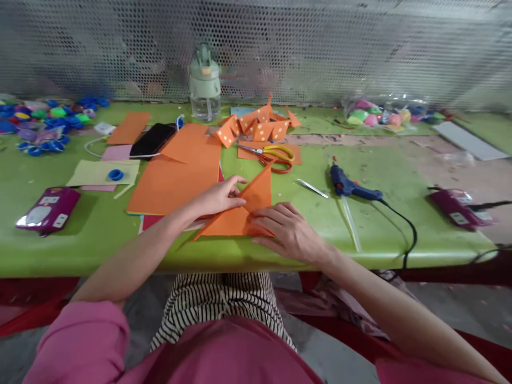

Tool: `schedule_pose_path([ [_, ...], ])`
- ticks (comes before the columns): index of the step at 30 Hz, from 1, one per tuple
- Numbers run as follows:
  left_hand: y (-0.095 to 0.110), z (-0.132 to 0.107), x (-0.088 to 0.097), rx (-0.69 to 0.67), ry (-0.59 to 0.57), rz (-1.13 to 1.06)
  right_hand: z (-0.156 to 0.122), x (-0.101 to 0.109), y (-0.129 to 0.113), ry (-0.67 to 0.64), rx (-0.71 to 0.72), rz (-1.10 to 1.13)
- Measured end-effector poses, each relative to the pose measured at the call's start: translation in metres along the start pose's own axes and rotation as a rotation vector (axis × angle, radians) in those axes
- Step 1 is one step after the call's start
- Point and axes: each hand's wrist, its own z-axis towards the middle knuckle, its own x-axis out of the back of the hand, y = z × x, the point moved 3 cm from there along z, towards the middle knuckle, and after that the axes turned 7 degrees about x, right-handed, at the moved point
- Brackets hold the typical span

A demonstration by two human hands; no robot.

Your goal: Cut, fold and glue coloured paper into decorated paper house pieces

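Observation:
An orange folded paper triangle (244, 210) lies on the green table (360, 234) near its front edge. My left hand (218, 198) pinches the paper's left fold with fingers closed on it. My right hand (288, 230) lies flat on the paper's lower right part, fingers stretched out, pressing it down. A stack of orange sheets (180, 170) sits just left of the paper.
Scissors (274, 154) and folded orange pieces with white dots (258, 127) lie behind. A blue glue gun (352, 188) with cable is at right, a water bottle (205, 85) at the back, a phone (152, 140), purple devices (48, 209), coloured caps (44, 120).

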Motion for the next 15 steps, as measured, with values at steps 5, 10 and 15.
schedule_pose_path([
  [5, 0.009, -0.011, 0.022, -0.099, 0.211, 0.152, -0.011, -0.008, -0.016, 0.002, -0.104, -0.158],
  [10, 0.032, -0.049, 0.018, -0.229, 0.08, 0.53, -0.015, -0.007, -0.032, -0.008, -0.165, -0.176],
  [15, 0.032, -0.082, -0.032, -0.507, 0.125, 0.86, -0.031, 0.009, -0.024, 0.042, -0.214, -0.028],
])
